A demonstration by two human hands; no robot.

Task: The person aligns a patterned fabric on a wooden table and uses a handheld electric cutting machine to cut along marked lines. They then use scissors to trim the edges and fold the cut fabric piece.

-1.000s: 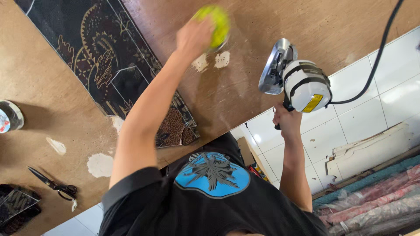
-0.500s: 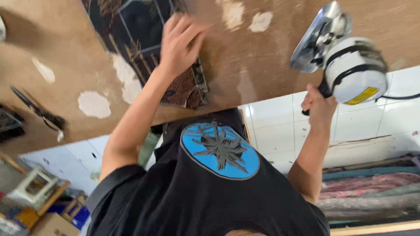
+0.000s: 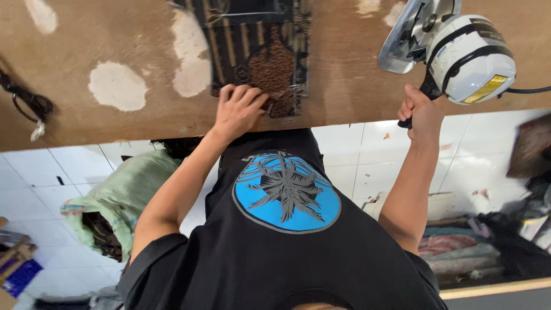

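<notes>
Now the left hand point(image 3: 240, 110) has come off the far bench point(image 3: 344, 86) and rests, fingers spread, on the dark patterned cloth point(image 3: 270, 51); the right hand point(image 3: 422, 110) still grips the cutter point(image 3: 453, 49) raised at the right.

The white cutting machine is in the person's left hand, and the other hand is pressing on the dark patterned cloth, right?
Not quite. The head view shows the white cutting machine in the right hand; the left hand presses on the dark patterned cloth.
</notes>
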